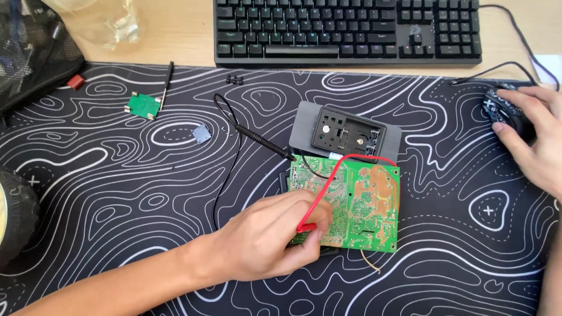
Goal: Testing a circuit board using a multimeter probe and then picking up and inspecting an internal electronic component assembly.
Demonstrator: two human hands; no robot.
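My left hand (263, 237) rests on the lower left part of a green circuit board (366, 205) and is closed around a red test probe (307, 227), whose red lead arcs over the board. A black test probe (264, 140) lies on the mat with its tip at the board's top left corner. Behind the board sits a grey plastic housing (345, 133) with a black inset. My right hand (535, 137) lies on a black computer mouse (506, 108) at the right edge.
A black keyboard (348, 29) spans the back of the wooden desk. On the black patterned desk mat (117, 187) lie a small green board (144, 106), a small grey square part (201, 134), a thin black tool (167, 82) and small black screws (234, 78). A black mesh bag (29, 52) sits far left.
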